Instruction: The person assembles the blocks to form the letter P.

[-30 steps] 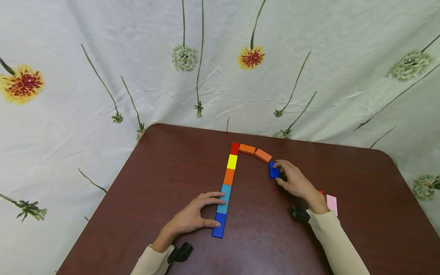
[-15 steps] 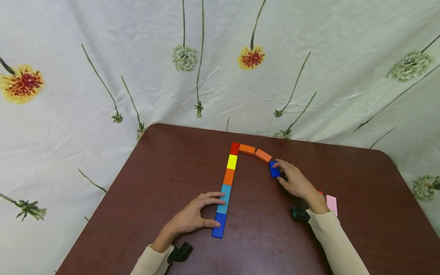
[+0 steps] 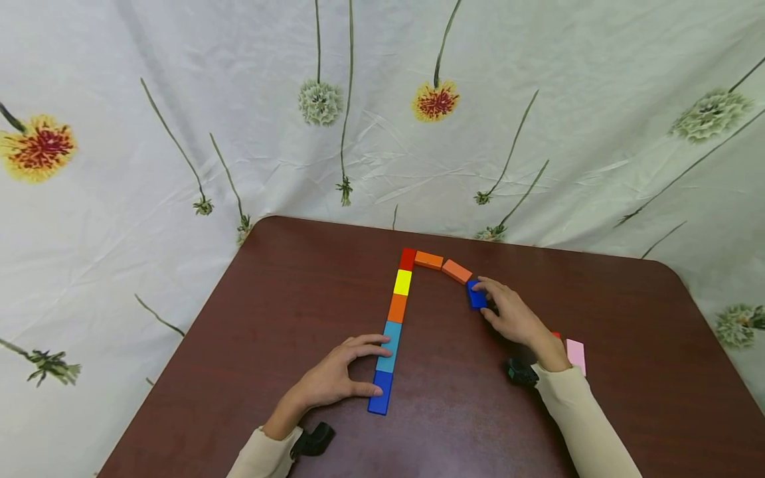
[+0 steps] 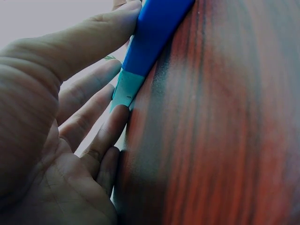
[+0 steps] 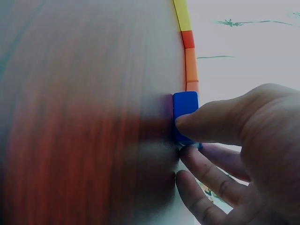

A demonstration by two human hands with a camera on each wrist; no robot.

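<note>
A straight row of flat blocks runs up the table in the head view: dark blue (image 3: 380, 401), light blue (image 3: 387, 364), orange (image 3: 397, 308), yellow (image 3: 403, 282) and red (image 3: 408, 259). My left hand (image 3: 331, 375) lies beside its near end, thumb on the dark blue block and extended fingertips at the light blue part. From the red end, an orange block (image 3: 428, 259) and a lighter orange block (image 3: 457, 271) bend off to the right. Close to that last one is another blue block (image 5: 186, 104), pinched between the thumb and fingers of my right hand (image 3: 514, 315).
A pink block (image 3: 576, 357) lies by my right wrist, with a red block (image 3: 556, 335) mostly hidden behind that wrist. The brown table (image 3: 287, 279) has rounded far corners. A flower-print cloth (image 3: 382, 153) hangs behind it.
The blue block in my right hand has turned a little and edged slightly nearer the lighter orange block. My left hand stays in place.
</note>
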